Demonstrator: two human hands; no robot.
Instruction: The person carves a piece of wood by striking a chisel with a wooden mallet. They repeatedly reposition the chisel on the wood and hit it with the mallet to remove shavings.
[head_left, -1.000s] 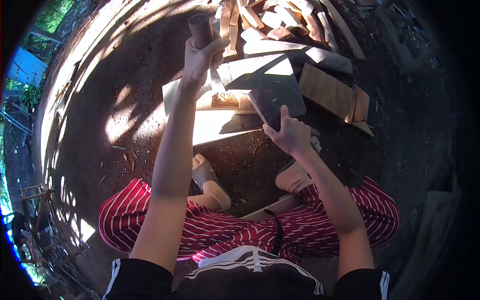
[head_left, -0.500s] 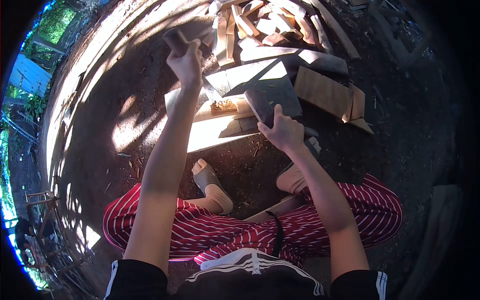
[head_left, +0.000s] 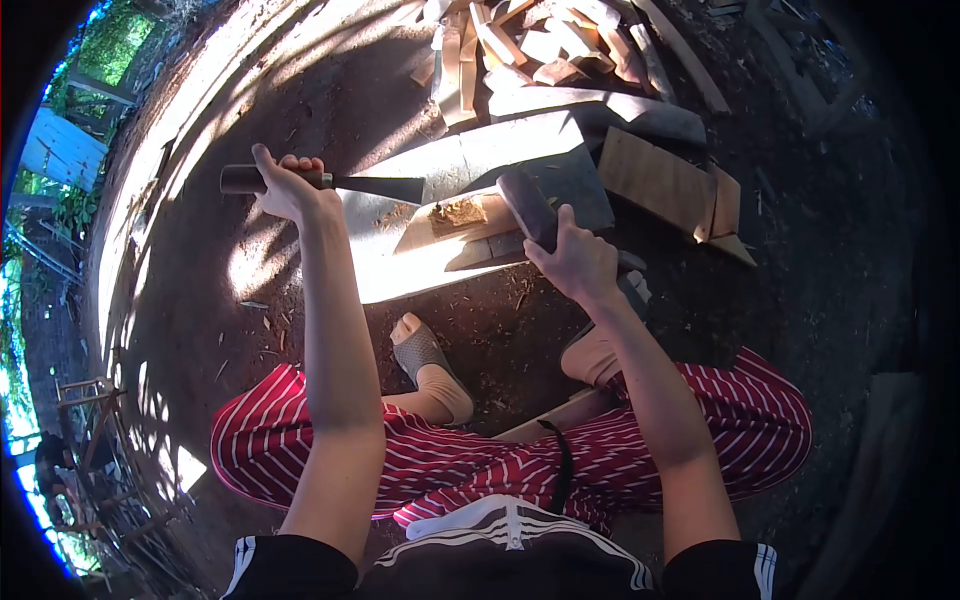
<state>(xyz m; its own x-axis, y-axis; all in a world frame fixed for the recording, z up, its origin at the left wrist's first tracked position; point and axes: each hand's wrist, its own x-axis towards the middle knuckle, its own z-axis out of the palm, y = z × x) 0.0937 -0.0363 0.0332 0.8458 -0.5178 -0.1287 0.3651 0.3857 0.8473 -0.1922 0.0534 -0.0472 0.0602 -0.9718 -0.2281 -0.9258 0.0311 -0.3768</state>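
My left hand (head_left: 294,190) is closed around the dark handle of a chisel (head_left: 385,188), held level with its flat blade pointing right. The blade tip is above and left of a light piece of wood (head_left: 425,231) that has a rough chopped recess (head_left: 460,214) in its upper face. My right hand (head_left: 580,262) grips a dark wooden mallet (head_left: 527,205), whose thick end lies just right of the recess. Below the wood piece is a broad flat board (head_left: 560,170), partly sunlit.
Cut wood offcuts (head_left: 545,45) are heaped beyond the board, with a curved log (head_left: 600,108) in front of them. A brown plank (head_left: 655,180) lies to the right. My sandalled foot (head_left: 420,350) rests on the dirt ground close to the board.
My left hand has swung down and left, turning the chisel from upright over the recess to level, with its blade lifted clear. My right hand and the mallet have barely shifted.
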